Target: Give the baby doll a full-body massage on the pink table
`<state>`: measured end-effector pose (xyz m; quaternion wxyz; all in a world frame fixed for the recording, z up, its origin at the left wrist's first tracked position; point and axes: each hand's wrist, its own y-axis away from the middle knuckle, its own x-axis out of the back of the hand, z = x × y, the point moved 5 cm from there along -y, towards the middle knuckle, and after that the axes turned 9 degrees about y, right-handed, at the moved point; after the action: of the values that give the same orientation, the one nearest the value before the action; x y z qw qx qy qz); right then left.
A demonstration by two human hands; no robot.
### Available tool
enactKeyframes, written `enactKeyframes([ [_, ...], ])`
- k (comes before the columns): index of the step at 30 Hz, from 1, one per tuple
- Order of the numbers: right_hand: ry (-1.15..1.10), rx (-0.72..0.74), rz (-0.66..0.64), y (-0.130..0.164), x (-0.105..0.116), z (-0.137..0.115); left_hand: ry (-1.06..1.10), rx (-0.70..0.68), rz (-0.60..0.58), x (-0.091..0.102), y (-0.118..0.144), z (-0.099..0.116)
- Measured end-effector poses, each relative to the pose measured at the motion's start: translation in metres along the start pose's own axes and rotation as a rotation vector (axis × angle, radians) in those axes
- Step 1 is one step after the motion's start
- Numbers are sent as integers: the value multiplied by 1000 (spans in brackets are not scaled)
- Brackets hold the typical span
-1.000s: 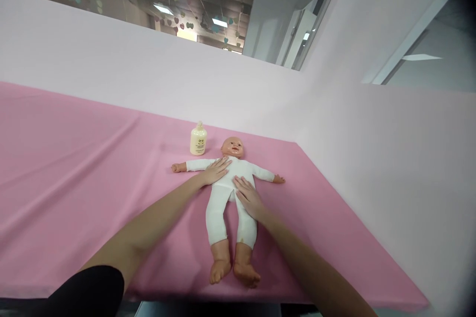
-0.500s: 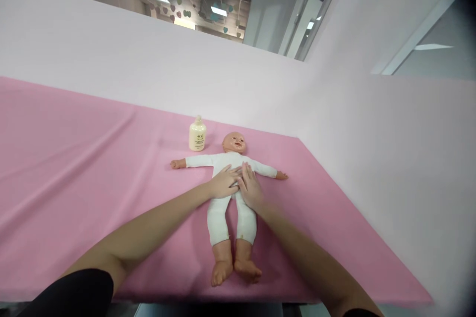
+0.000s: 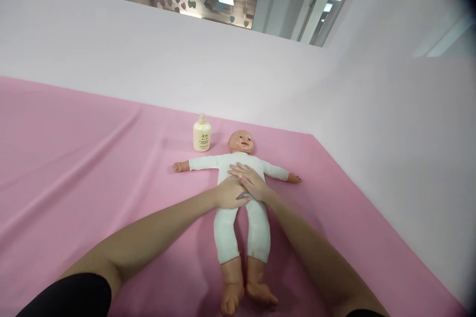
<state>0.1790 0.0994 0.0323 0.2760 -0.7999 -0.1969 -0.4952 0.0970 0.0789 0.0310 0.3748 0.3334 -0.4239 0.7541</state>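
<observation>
While the doll (image 3: 238,193) lies face up on the pink surface (image 3: 92,168), arms spread to both sides and bare feet nearest the camera, both hands rest flat on its white body. The left hand (image 3: 230,194) lies open on the belly, fingers pointing toward the doll's right side, grasping nothing. The right hand (image 3: 250,181) lies open on the chest and belly, fingers spread and pointing up toward the doll's left shoulder; it touches the left hand, and its wrist crosses just beyond that hand's fingertips. A cream bottle (image 3: 202,133) stands upright just beside the doll's head, apart from both hands. Pale pink walls (image 3: 390,124) rise behind and to the right.
</observation>
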Motion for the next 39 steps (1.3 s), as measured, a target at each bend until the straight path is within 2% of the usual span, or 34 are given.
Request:
enactKeyframes([
  [6, -51, -62, 68, 0, 1, 10, 3, 47, -39, -3, -2, -6],
  [11, 29, -186, 104, 5, 2, 35, 62, -4, -38, 1, -3, -8],
  [14, 62, -267, 128, 9, 0, 54, 124, 50, 12, 4, -2, -15],
  [17, 59, -351, 152, 13, -6, 66, 120, 189, 119, 9, 2, -29],
  [21, 116, -501, 163, 21, -12, 60, 84, 350, 256, 12, 9, -46],
  [24, 151, -541, 66, 26, -16, 38, 81, 404, 287, 11, 11, -55],
  [27, 165, -438, -49, 28, -20, 6, 79, 403, 296, 10, 12, -59],
  [32, 157, -169, -170, 30, -16, -41, 121, 403, 304, 12, 13, -58],
  [36, 30, 44, -280, 24, -3, -44, 194, 462, 371, 13, 16, -66],
  [39, -144, 131, -206, 16, 4, -28, 243, 507, 415, 11, 17, -74],
])
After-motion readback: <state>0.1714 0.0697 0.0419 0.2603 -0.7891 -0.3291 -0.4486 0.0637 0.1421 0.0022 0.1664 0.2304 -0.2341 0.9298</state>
